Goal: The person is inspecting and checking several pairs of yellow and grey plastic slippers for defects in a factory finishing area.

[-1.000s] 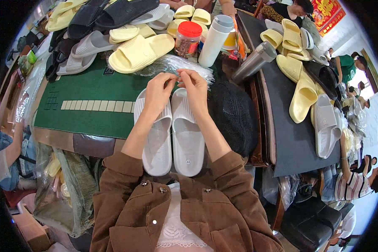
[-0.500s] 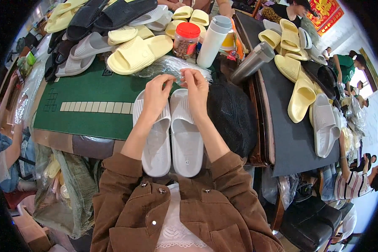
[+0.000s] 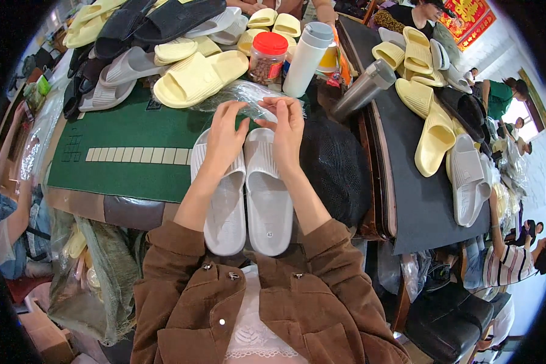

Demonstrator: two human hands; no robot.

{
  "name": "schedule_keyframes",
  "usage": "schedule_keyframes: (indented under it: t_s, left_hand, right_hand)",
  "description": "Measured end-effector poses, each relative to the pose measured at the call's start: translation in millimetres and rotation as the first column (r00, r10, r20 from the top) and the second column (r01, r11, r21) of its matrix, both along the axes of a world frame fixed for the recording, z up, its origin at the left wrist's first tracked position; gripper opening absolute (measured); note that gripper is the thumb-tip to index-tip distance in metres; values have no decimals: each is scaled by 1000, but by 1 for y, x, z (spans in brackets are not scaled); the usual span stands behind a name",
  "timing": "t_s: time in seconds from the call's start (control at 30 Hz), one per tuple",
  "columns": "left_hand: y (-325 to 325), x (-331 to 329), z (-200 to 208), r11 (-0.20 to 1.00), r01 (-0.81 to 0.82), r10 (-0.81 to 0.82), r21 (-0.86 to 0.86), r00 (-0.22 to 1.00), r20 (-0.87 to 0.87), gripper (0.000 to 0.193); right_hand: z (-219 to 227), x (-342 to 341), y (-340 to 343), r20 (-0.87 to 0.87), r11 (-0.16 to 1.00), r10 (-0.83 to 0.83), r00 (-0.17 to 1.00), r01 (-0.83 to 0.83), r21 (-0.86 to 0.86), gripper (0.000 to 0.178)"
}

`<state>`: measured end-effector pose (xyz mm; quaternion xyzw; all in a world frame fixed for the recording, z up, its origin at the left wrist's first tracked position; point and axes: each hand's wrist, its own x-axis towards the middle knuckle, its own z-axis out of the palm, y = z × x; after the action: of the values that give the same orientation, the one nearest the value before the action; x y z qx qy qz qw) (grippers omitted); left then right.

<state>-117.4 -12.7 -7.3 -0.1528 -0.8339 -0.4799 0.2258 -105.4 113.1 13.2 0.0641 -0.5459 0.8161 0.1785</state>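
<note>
A pair of grey slide sandals (image 3: pixel 270 209) lies side by side on the table edge in front of me, toes pointing away. Above their toe ends, my left hand (image 3: pixel 226 134) and my right hand (image 3: pixel 287 130) face each other with fingers bent. Both appear to pinch a thin clear plastic bag, hard to make out between them. Just beyond the fingertips lies a stack of clear plastic bags (image 3: pixel 239 92). The sandals' straps are partly covered by my wrists.
Yellow slides (image 3: pixel 194 79) and black slides (image 3: pixel 179 19) are heaped at the far left. A red-lidded jar (image 3: pixel 268 57), a white bottle (image 3: pixel 308 59) and a steel tumbler (image 3: pixel 365 90) stand beyond my hands. A black mesh bag (image 3: pixel 335 167) sits at right. Other people work around.
My thumbs have come lower and farther from the fingertips, and the left fingers have shifted slightly left. The sandals remain in place.
</note>
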Motion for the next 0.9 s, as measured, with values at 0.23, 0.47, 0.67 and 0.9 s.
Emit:
schedule_keyframes:
  t_s: [0.23, 0.47, 0.67, 0.9]
  left_hand:
    - [0, -1, 2, 996, 71, -73, 52, 997, 38, 27]
    - [-2, -3, 0, 997, 66, -65, -31, 998, 7, 22]
    - [-4, -4, 0, 995, 105, -105, -5, 994, -14, 21]
    - [1, -3, 4, 989, 147, -146, -5, 989, 35, 20]
  right_hand:
    - [21, 24, 10, -34, 972, 45, 998, -51, -229, 16]
    - [83, 100, 48, -253, 955, -26, 967, -51, -291, 16]
    - [114, 155, 112, -640, 767, -474, 605, 640, 36, 15]
    - [120, 199, 216, -683, -6, -725, 92, 990, 140, 14]
